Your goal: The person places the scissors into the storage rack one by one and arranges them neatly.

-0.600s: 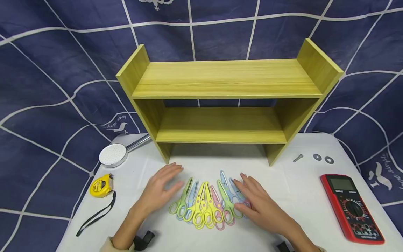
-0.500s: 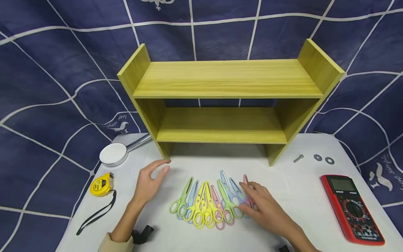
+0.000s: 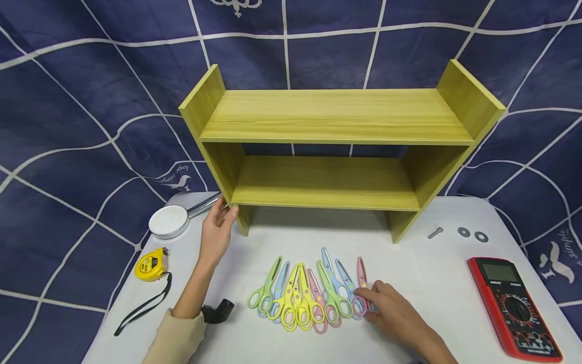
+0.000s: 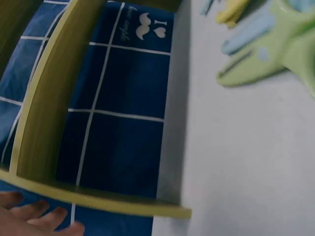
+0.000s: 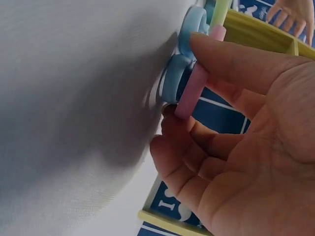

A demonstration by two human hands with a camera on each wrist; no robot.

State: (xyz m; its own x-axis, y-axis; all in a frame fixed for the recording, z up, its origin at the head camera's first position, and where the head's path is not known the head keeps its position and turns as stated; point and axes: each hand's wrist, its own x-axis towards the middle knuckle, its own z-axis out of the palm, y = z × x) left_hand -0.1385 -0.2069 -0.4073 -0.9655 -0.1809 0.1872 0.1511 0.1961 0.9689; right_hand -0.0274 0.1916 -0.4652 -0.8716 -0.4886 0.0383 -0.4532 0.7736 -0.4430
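My right hand (image 3: 395, 313) pinches the handle of a pink pair of scissors (image 3: 361, 269) at the right end of a fanned row. In the right wrist view the pink handle (image 5: 191, 93) lies between thumb and fingers, beside a blue handle (image 5: 172, 78). Green scissors (image 3: 332, 290), yellow scissors (image 3: 304, 298) and other pastel pairs overlap along the row, blades pointing away. My left hand (image 3: 215, 235) is up at the left side panel of a wooden shelf (image 3: 327, 199), thumb by its front edge, near a shower head's handle. The left wrist view shows its fingers (image 4: 42, 214) loosely bent beside the panel.
A shower head (image 3: 168, 221) and a yellow tape measure (image 3: 151, 264) with a black strap lie at the left. On the right are a bolt (image 3: 435, 233), two washers (image 3: 464, 232) and a red multimeter (image 3: 514, 308). Blue cloth (image 3: 68, 202) hangs behind the white table.
My left hand has moved from beside the scissors up to the shelf's left panel. My right hand has drawn slightly back and now pinches the pink scissors' handle.
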